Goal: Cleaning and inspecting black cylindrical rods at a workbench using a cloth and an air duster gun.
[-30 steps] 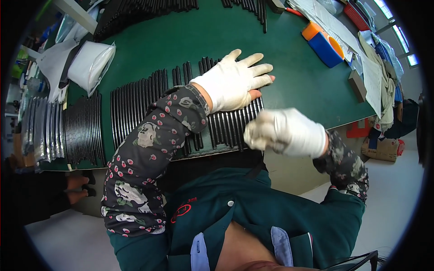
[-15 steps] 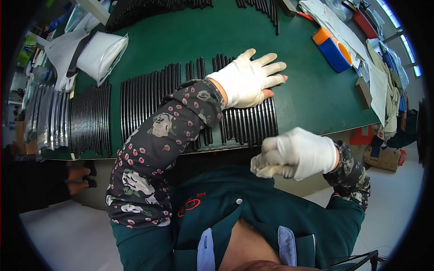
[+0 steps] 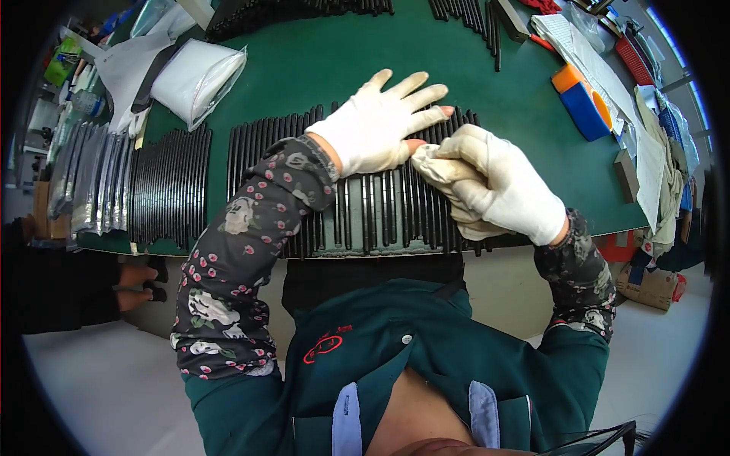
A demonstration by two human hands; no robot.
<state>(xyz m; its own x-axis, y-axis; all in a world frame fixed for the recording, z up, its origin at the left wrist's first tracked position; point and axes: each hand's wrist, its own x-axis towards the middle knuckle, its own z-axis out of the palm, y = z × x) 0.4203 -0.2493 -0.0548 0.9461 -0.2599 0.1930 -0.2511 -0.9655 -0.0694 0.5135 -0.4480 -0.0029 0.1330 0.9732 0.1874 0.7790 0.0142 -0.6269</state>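
My left hand (image 3: 380,125), in a white glove, lies flat with fingers spread on a row of thin black rods (image 3: 372,213) laid side by side on the green table (image 3: 319,61). My right hand (image 3: 494,182), also gloved, is closed on a crumpled pale cloth (image 3: 435,166) and presses it onto the rods just right of my left thumb. The two hands touch. Part of the row is hidden under my left forearm.
A second batch of black rods (image 3: 171,186) lies to the left, with silvery packets (image 3: 84,178) beyond. A white bag (image 3: 198,76) sits at the back left, more rods (image 3: 304,9) along the far edge, an orange-and-blue block (image 3: 582,99) at right. Another person's feet (image 3: 141,277) show at left.
My right hand with the cloth has risen from the table's near edge onto the rods, up against my left hand. My left hand stays flat on the row.
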